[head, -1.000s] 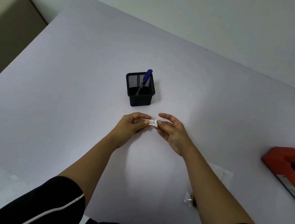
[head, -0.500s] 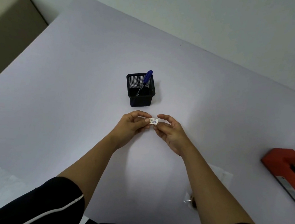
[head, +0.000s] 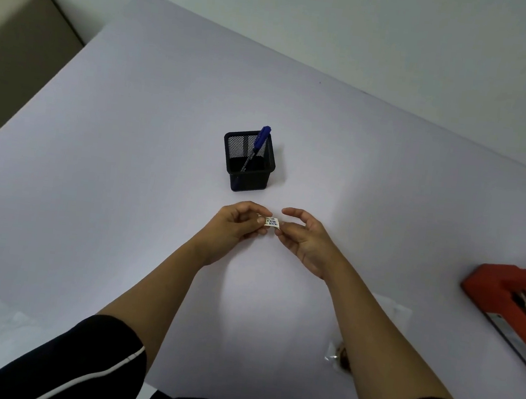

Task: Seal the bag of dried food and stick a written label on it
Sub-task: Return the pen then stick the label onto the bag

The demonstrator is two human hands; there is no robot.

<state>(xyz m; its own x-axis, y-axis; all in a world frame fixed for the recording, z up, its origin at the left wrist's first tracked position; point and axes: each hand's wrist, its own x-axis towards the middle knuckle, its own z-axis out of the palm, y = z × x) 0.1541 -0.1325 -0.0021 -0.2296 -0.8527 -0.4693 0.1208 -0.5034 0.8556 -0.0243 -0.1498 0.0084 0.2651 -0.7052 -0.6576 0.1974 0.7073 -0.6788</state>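
The left hand (head: 235,226) and the right hand (head: 307,242) each pinch one end of the small label (head: 271,222), held crosswise between them. The bag (head: 335,355) lies toward the body, partly under the right forearm.

Black mesh holder (head: 248,171), blue pen (head: 259,140), white label (head: 271,222) with blue marks (too small to read), pale lilac surface (head: 129,151), red device (head: 506,292), black sleeve (head: 78,368) striped white.
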